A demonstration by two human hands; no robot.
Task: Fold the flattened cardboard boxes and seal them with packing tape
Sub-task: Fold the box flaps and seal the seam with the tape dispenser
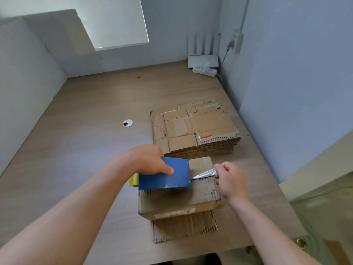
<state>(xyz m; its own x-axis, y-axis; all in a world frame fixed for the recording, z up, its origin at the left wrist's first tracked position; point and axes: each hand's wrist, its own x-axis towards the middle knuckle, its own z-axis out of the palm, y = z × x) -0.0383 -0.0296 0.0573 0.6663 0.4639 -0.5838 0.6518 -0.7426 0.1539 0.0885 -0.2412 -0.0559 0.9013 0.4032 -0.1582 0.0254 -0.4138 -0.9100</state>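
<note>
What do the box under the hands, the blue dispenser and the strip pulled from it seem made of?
The box: corrugated cardboard, matt brown; fluted edges show. The blue dispenser: likely painted metal or plastic; smooth, glossy. The strip: clear plastic tape; shiny, see-through.

Bare desk [86,131] lies left; flattened stack [194,129] blocks behind.

text: none legible | cardboard stack [196,127]: red print [205,136], too blurred to read

Single head-worn wide-angle view, forward and steeply down, close over the desk [80,115].
</note>
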